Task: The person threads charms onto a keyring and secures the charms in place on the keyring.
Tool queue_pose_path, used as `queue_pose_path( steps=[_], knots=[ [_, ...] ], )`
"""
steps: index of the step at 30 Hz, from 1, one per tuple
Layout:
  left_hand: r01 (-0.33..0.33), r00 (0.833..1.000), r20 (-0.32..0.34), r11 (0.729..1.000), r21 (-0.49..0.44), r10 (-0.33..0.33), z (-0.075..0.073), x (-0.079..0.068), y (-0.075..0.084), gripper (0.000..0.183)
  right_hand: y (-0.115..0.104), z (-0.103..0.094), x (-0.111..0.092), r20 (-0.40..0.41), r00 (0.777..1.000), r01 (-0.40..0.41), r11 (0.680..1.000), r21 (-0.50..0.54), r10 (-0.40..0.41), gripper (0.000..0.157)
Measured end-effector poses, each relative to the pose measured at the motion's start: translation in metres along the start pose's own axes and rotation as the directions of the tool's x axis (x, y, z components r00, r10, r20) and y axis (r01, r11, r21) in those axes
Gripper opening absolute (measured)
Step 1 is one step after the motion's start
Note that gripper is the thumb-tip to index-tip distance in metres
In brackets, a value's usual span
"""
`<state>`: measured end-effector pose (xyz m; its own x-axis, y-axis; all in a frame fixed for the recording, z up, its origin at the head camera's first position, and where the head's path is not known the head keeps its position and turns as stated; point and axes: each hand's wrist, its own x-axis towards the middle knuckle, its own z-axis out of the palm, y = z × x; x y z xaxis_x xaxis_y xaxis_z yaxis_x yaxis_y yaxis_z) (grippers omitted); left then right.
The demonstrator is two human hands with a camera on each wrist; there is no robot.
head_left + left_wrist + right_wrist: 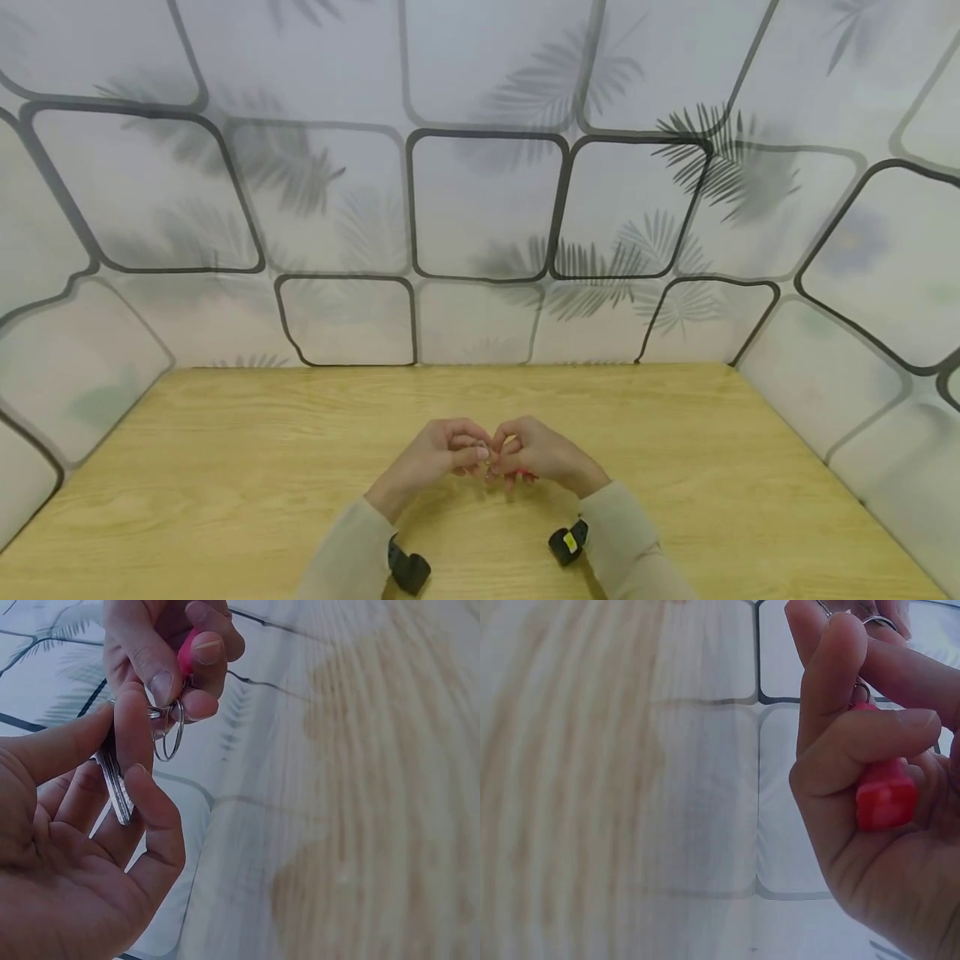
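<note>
Both hands meet above the wooden table, fingertips close together. My left hand [435, 454] pinches a silver key [114, 784] between thumb and index finger, its blade pointing down past the fingers in the left wrist view. My right hand [538, 454] grips a metal key ring [174, 731] with thumb and fingertips. From the ring's side hangs a red keychain fob [886, 795], lying within the curled fingers of the right hand. The key's head is hidden behind the left fingers, so I cannot tell whether it is on the ring.
A light wooden table [225, 467] spreads beneath the hands. Pale wall panels with dark outlines and leaf patterns [487, 208] enclose it at the back and both sides. A black wrist camera [408, 571] hangs under the left sleeve, another [567, 543] by the right sleeve.
</note>
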<state>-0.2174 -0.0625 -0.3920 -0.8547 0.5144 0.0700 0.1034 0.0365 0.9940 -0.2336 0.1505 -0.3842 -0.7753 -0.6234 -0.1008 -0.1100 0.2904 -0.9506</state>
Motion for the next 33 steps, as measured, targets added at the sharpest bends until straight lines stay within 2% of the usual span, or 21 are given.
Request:
queue_pose_path(
  steps=[6, 9, 13, 17, 22, 26, 28, 33],
  knots=[
    [0.036, 0.997, -0.067, 0.998, 0.055, -0.033, -0.002, -0.001, -0.002, 0.020, 0.000, -0.001, 0.000, -0.023, 1.000, -0.011, 1.000, 0.013, 0.011, 0.007],
    [0.032, 0.996, -0.088, 0.996, 0.080, -0.025, -0.004, 0.000, -0.003, 0.021, 0.000, -0.003, 0.000, -0.045, 0.999, -0.011, 1.000, 0.012, 0.011, 0.007],
    [0.015, 0.994, -0.111, 0.996, 0.085, -0.006, -0.008, 0.000, -0.003, 0.021, -0.001, -0.006, 0.001, -0.057, 0.998, -0.006, 1.000, 0.023, 0.007, 0.005],
    [0.033, 0.990, -0.137, 0.997, 0.070, -0.023, -0.010, -0.002, -0.005, 0.020, 0.000, -0.007, 0.000, -0.066, 0.998, 0.002, 0.999, 0.044, 0.001, 0.005],
    [0.050, 0.994, -0.099, 0.997, 0.051, -0.045, -0.012, -0.004, -0.008, 0.030, 0.002, -0.008, -0.001, -0.115, 0.993, 0.012, 0.998, 0.069, -0.004, 0.005],
    [0.031, 0.998, -0.052, 0.997, 0.068, -0.027, -0.013, -0.003, -0.008, 0.031, 0.000, -0.009, -0.001, -0.147, 0.989, 0.019, 0.997, 0.076, -0.007, 0.003],
    [0.025, 0.999, -0.047, 0.996, 0.082, -0.021, -0.012, -0.002, -0.006, 0.029, 0.000, -0.009, 0.000, -0.154, 0.988, 0.014, 0.997, 0.080, -0.002, 0.002],
    [0.041, 0.998, -0.057, 0.996, 0.077, -0.037, -0.012, -0.002, -0.006, 0.025, 0.003, -0.009, 0.002, -0.141, 0.990, 0.012, 0.995, 0.104, 0.003, 0.011]
  ],
)
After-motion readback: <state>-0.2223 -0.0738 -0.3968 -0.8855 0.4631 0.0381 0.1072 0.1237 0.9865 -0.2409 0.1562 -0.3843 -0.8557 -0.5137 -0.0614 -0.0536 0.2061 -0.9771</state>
